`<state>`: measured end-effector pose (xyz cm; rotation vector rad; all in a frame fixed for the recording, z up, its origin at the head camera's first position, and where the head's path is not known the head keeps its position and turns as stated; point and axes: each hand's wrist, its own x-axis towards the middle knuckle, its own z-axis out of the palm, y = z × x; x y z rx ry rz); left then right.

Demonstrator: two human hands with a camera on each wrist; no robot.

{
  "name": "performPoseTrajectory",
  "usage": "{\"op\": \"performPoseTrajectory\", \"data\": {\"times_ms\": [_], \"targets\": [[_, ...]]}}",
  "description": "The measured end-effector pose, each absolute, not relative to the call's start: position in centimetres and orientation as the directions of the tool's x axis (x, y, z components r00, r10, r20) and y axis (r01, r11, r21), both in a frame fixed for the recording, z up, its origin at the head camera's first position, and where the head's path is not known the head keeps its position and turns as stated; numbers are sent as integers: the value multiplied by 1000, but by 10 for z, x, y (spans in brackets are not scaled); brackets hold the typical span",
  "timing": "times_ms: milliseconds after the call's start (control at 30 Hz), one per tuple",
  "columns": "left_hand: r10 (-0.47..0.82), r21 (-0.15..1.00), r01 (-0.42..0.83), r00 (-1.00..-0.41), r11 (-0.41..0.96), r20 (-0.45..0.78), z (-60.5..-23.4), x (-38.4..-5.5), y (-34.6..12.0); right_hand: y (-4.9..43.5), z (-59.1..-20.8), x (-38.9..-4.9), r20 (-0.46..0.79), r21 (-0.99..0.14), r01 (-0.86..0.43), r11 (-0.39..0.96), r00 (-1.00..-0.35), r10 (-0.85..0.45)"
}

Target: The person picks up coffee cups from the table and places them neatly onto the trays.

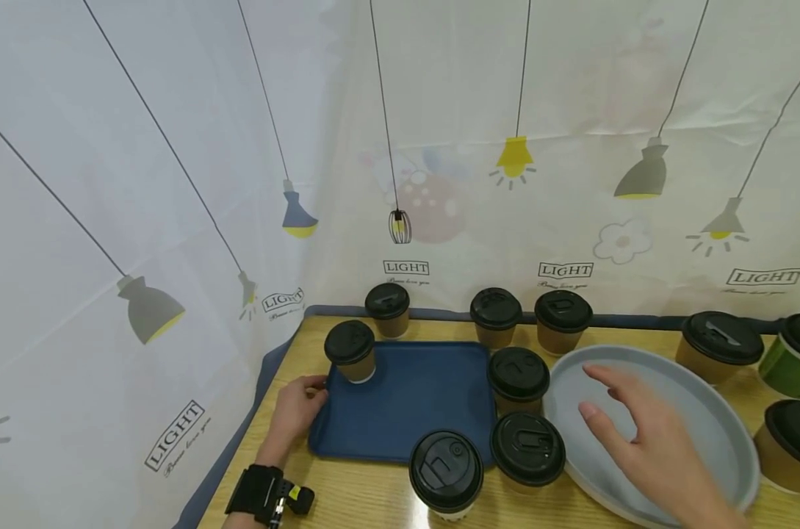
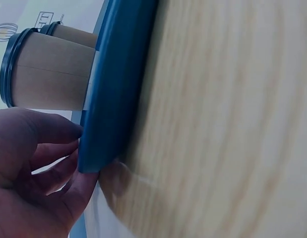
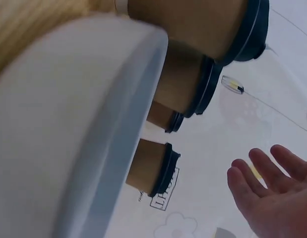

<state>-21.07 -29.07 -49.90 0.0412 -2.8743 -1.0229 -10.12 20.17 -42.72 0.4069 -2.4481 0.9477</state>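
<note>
My left hand holds the left edge of a rectangular blue tray. In the left wrist view the thumb lies on the tray's rim, with fingers underneath. Just beside the hand, a brown paper cup with a black lid stands upright in the tray's back left corner. My right hand hovers over a round grey tray, thumb and fingers spread, holding nothing. The right wrist view shows the fingers apart from the lidded cups.
Black-lidded cups surround the trays: one behind, a pair at the back, two between the trays, one in front. More stand at right, one green. A printed white curtain borders the wooden table.
</note>
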Motion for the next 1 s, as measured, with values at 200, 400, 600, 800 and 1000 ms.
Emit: {"op": "performPoseTrajectory", "data": {"times_ms": [200,400,600,800,1000], "targets": [[-62,641,3,-995,768,79,-502,-211,-293,187,-435,-90,430,-609,-426,669,-886,-172],[-72,644,-4,-994,765,79,-500,-210,-294,173,-444,-86,308,-667,-399,629,-917,-255],[-71,653,-5,-995,758,75,-502,-210,-294,166,-451,-85,289,-671,-394,628,-919,-268],[-99,674,-1,-989,739,107,-505,-207,-294,163,-452,-83,308,-676,-398,620,-917,-253],[-154,626,142,-906,767,394,-492,-195,-288,168,-449,-85,321,-686,-389,615,-920,-224]]}}
